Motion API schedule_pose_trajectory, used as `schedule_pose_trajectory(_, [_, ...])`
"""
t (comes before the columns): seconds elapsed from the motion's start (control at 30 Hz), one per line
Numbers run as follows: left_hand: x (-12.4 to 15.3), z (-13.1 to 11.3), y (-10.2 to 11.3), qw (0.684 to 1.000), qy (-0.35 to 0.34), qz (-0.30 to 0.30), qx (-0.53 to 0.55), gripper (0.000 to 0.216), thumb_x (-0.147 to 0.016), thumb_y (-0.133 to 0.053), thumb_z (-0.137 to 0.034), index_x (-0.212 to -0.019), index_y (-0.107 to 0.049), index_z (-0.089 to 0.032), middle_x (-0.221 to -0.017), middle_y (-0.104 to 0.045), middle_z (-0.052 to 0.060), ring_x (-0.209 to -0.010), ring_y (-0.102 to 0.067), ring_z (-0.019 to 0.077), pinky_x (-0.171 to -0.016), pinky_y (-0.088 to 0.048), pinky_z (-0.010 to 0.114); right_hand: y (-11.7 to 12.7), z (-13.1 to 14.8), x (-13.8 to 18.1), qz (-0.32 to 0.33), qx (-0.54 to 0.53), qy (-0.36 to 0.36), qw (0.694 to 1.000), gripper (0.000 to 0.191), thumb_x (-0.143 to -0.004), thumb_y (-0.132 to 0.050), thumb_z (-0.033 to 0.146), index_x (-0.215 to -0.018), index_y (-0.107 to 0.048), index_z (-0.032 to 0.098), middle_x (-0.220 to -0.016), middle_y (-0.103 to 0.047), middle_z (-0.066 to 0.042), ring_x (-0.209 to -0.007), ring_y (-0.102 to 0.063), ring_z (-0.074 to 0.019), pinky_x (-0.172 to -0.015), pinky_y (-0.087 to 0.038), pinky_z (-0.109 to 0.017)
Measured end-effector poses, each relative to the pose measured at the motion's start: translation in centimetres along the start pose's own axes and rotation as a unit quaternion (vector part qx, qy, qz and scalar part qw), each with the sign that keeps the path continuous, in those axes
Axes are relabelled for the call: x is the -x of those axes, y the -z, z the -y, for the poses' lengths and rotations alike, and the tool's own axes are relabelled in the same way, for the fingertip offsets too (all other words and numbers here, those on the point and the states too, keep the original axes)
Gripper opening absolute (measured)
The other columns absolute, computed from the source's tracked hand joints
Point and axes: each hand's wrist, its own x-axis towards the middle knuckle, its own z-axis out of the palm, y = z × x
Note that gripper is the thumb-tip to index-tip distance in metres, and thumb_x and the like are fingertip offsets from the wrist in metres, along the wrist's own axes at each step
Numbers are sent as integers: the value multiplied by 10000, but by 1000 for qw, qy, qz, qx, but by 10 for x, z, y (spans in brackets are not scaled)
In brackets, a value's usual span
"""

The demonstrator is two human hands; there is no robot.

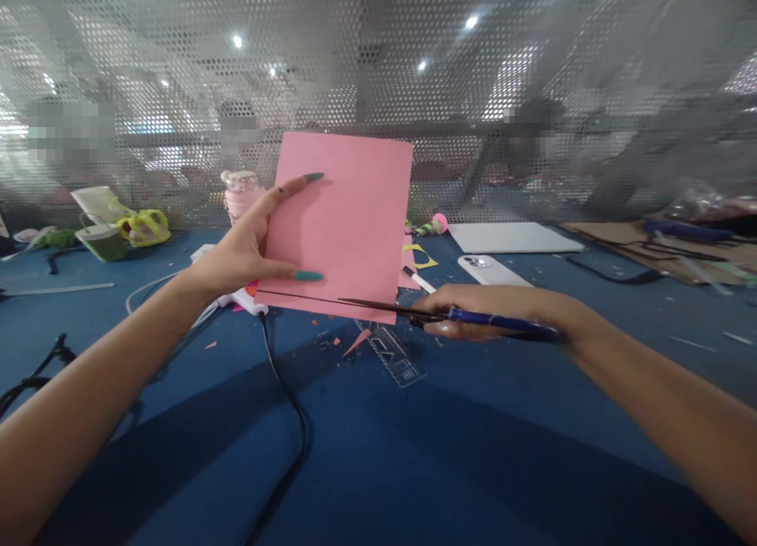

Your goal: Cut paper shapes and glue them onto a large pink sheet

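A pink sheet of paper [348, 215] is held up above the table by my left hand [242, 246], thumb and a finger lying over its near face and the other fingers hidden behind. Along the sheet's lower edge runs a dark straight line. My right hand [467, 309] is closed on a pair of scissors [502, 323] with blue handles. Their dark blades lie across the lower right part of the sheet, pointing left along that line. How far the blades are apart is hard to tell.
Below the sheet lie a clear stencil ruler [393, 357], paper scraps and a black cable [299, 420]. Behind are a white phone [494, 271], a marker [418, 279], a white pad [514, 237], a pink bottle [241, 195] and a green cup [102, 241]. A perforated metal screen [367, 57] closes the back.
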Motion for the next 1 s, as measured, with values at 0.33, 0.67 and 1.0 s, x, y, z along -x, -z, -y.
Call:
schedule_pose_trajectory(0.33, [0,-2,0,1000,-8,-5,-10,904,-615,-745,-406,-1377,-267,-312,-1484,-205,42,-1339,-202,351,-1051,-318,517,2,4,2,21,-9,-29,999,377,-787,-416,550,-664,-388,195,-551,-347,53,-448,-299,-61,-423,-250,-222])
schedule_pose_trajectory(0.67, [0,-2,-1,1000,-8,-8,-25,904,-619,-734,-430,-1382,-262,-318,-1484,-214,43,-1324,-236,354,-1036,-347,511,5,4,0,25,18,-39,999,267,-801,-388,423,-694,-428,181,-597,-385,24,-507,-332,-85,-481,-268,-244])
schedule_pose_trajectory(1.0, [0,-4,-3,1000,1,-4,-8,913,-630,-730,-406,-1391,-239,-292,-1494,-173,49,-1331,-217,352,-1033,-342,520,3,7,2,26,2,4,1000,430,-767,-371,619,-723,-401,192,-570,-377,37,-466,-323,-75,-439,-290,-229])
